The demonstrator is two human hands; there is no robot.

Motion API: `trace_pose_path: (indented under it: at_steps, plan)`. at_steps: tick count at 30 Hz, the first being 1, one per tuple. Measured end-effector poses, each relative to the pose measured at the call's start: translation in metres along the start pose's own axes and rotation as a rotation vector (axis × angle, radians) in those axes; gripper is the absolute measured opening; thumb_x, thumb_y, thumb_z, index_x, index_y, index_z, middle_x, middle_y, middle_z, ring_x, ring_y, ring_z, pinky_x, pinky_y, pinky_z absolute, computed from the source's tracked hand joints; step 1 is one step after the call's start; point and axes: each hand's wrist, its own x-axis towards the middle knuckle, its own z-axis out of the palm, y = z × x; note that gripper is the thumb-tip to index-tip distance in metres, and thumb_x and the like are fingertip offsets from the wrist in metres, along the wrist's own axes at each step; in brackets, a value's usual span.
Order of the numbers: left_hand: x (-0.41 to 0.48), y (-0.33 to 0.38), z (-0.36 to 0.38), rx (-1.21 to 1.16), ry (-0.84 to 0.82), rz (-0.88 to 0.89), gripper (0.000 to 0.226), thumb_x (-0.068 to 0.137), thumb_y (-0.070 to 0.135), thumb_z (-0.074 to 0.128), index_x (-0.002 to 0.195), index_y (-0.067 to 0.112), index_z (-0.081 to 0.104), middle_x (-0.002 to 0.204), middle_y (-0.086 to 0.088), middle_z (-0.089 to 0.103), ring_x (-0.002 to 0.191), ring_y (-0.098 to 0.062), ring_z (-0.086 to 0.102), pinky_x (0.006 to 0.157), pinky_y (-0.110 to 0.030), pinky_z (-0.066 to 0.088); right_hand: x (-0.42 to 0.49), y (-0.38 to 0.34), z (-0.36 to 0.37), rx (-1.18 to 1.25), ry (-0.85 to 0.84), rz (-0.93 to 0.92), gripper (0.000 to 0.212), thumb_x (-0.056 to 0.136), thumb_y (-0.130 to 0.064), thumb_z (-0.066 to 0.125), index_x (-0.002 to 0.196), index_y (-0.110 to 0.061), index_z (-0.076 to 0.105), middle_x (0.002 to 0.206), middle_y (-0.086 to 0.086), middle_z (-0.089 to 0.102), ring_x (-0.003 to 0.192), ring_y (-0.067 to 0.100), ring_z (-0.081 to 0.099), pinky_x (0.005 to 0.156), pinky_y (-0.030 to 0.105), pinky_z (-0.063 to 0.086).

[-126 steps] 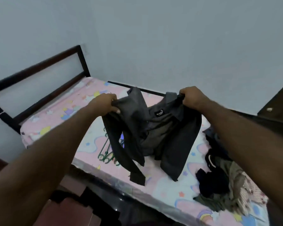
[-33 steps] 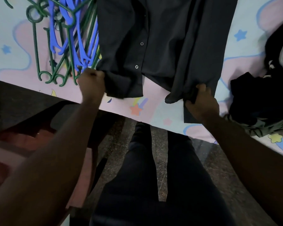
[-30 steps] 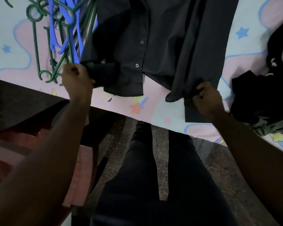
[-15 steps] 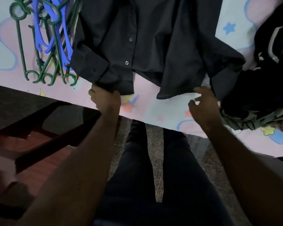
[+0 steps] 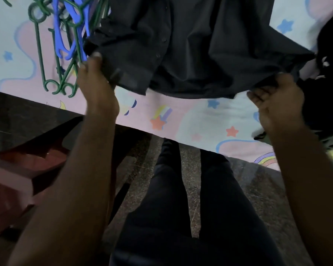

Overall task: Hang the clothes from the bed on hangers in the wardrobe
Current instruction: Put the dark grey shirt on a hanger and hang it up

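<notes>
Thin green and blue plastic hangers [image 5: 39,48] lie tangled on the star-print bed [image 5: 181,120]. The left grip [image 5: 96,87] pinches a sleeve edge of the matte black buttoned shirt [image 5: 200,45] spread there. The right grip [image 5: 277,102] clutches its rumpled hem.

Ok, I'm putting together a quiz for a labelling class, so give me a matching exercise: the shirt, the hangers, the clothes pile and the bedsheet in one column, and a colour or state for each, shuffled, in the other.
Things:
1. shirt
2. hangers
3. clothes pile
4. bedsheet

Descriptions:
A. green and blue, tangled together
B. pink and pale blue, printed with stars
C. dark, its lower edge gripped by the left hand and the right hand
D. heaped at the right edge of the view

Pairs: 1-C, 2-A, 3-D, 4-B.
</notes>
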Motion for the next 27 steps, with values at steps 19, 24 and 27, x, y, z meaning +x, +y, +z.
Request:
trace_pose_path:
  at_steps: [19,24,27]
  plan:
    - [-0.003,-0.03,0.022,-0.195,0.126,-0.412,0.027,0.087,0.043,0.058,0.104,0.023,0.061,0.12,-0.012,0.06,0.105,-0.033,0.062,0.094,-0.05,0.051,0.014,0.025,0.035,-0.113,0.07,0.042,0.029,0.095,-0.005,0.052,0.123,0.003,0.052,0.08,0.01,0.068,0.069,0.028,0.073,0.07,0.037,0.06]
    - [0.016,-0.033,0.0,0.064,0.07,-0.496,0.029,0.095,0.044,0.051,0.107,0.018,0.055,0.119,-0.01,0.06,0.096,-0.028,0.066,0.08,-0.039,0.058,0.006,0.028,0.012,-0.419,0.061,-0.147,0.032,0.096,-0.009,0.047,0.127,-0.007,0.055,0.081,0.011,0.068,0.051,0.015,0.065,0.052,0.027,0.054]
    - [0.026,-0.034,-0.003,0.167,0.113,-0.497,0.021,0.101,0.027,0.043,0.101,0.012,0.058,0.104,-0.01,0.065,0.079,-0.023,0.067,0.072,-0.033,0.059,0.001,0.029,0.001,-0.59,0.026,-0.243,0.03,0.1,-0.015,0.045,0.128,-0.006,0.054,0.097,0.011,0.07,0.049,0.01,0.064,0.049,0.024,0.053]
